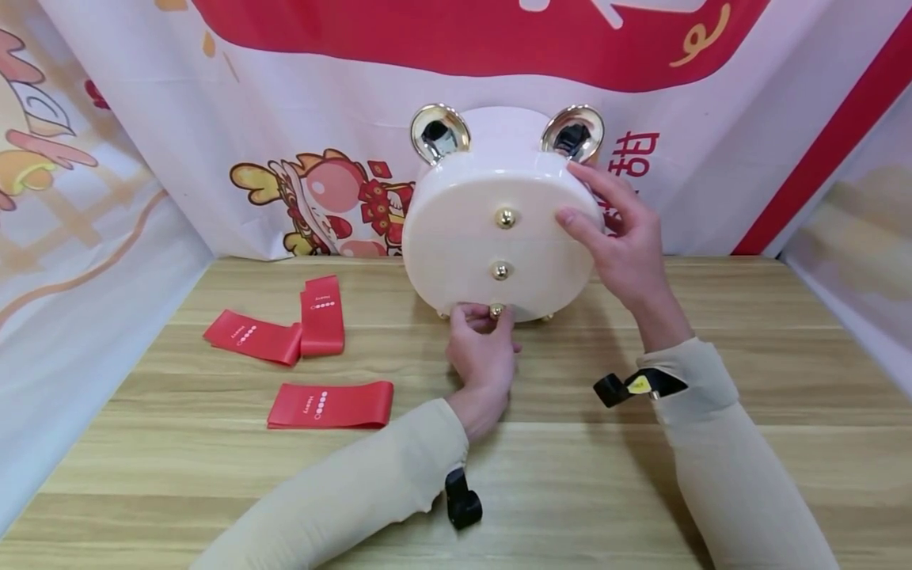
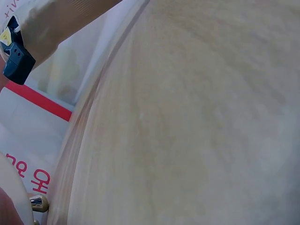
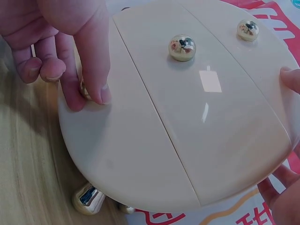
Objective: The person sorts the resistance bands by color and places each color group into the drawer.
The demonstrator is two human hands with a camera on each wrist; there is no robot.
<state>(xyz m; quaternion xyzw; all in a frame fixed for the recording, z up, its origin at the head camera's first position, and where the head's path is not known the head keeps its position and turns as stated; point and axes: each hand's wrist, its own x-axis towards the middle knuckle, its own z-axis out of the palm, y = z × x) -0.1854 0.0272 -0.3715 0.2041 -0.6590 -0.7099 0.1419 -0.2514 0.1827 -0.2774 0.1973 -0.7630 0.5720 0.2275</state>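
Observation:
A round, glossy cream-white drawer box (image 1: 456,229) with small gold feet and two gold bell-like cups on top stands at the back of the table. Three gold knobs run down its front, and seams split the face into drawers. My left hand (image 1: 483,356) pinches the lowest knob (image 1: 497,311) between thumb and finger; the right wrist view shows this grip close up, the knob (image 3: 84,90) mostly covered. With my right hand (image 1: 630,241) I grip the box's right side, thumb on the front face. In the left wrist view only an edge of the box (image 2: 14,192) appears.
Several red resistance bands marked "Heavy" lie left of the box: two touching (image 1: 260,336) (image 1: 323,317), one nearer (image 1: 330,405). A printed cloth backdrop (image 1: 342,87) rises behind the wooden table (image 1: 556,475). Black straps with small cameras (image 1: 463,499) hang at both wrists.

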